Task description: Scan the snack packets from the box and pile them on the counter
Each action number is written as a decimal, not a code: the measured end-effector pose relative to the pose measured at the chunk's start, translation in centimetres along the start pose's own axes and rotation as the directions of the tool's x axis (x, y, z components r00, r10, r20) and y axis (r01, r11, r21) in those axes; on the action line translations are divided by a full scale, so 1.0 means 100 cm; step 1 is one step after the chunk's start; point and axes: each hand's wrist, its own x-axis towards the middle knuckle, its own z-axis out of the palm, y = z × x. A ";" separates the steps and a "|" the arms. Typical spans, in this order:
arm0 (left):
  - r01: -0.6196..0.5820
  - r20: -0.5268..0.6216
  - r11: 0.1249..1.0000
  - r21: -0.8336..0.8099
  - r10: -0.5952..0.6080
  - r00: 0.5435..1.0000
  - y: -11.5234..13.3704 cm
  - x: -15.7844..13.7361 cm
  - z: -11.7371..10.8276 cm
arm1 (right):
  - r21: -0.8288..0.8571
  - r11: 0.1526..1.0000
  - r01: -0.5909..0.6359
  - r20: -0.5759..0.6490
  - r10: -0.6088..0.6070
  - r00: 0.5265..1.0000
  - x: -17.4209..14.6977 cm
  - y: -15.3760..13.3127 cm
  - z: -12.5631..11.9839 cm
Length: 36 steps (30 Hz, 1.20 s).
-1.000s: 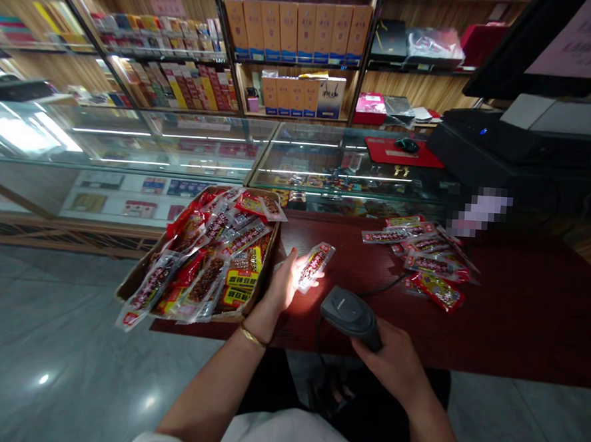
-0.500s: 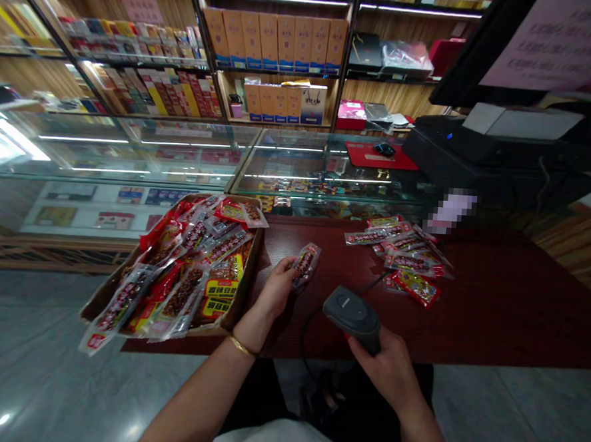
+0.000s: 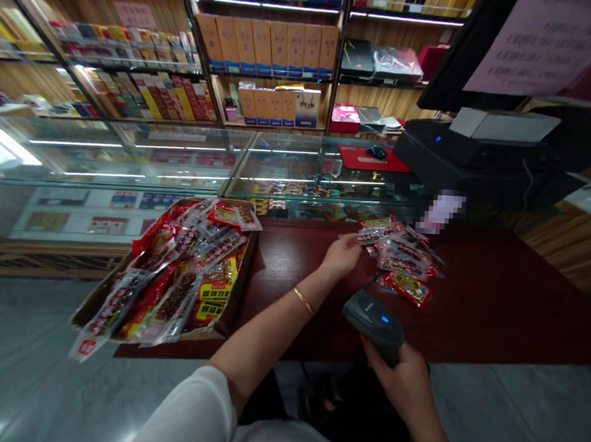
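Observation:
My left hand (image 3: 343, 256) reaches across the counter to the left edge of a loose pile of snack packets (image 3: 406, 248). Its fingers are closed on a snack packet (image 3: 373, 234), which overlaps others in the pile, so its outline is hard to separate. In my right hand (image 3: 406, 378) is a dark grey barcode scanner (image 3: 373, 319), held above the counter's front edge with a small blue light lit on top. At the left, a cardboard box (image 3: 238, 291) is heaped with clear, red and yellow snack packets (image 3: 181, 287), some hanging over its rim.
The dark red wooden counter (image 3: 475, 312) meets a glass display case (image 3: 289, 157) at the back. A black mouse (image 3: 376, 152) lies on a red mat (image 3: 349, 157). A monitor (image 3: 445, 63) and black equipment (image 3: 459, 158) stand at the right. Shelves of boxed goods (image 3: 286, 47) line the wall.
My left hand has moved right with the snack packet, from mid-counter to the pile. The scanner has shifted slightly right and down, and its blue light now shows. The view has shifted slightly.

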 end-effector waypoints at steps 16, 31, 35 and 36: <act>0.444 -0.387 -0.233 0.866 0.252 0.887 0.117 -0.234 -0.232 | 0.086 0.993 0.074 0.214 -0.091 0.973 0.008 -0.032 0.043; 0.200 -0.322 0.962 -0.186 -0.252 0.913 0.063 -0.184 -0.150 | 0.142 0.990 -0.010 0.106 -0.005 0.994 0.000 -0.017 0.020; 0.190 -0.257 0.958 -0.215 -0.243 0.935 0.012 -0.156 -0.130 | 0.115 0.993 -0.027 0.111 0.015 0.994 0.002 -0.023 0.018; 0.185 -0.269 0.965 -0.184 -0.230 0.935 0.002 -0.151 -0.131 | 0.112 0.993 -0.032 0.126 0.018 0.992 0.003 -0.024 0.017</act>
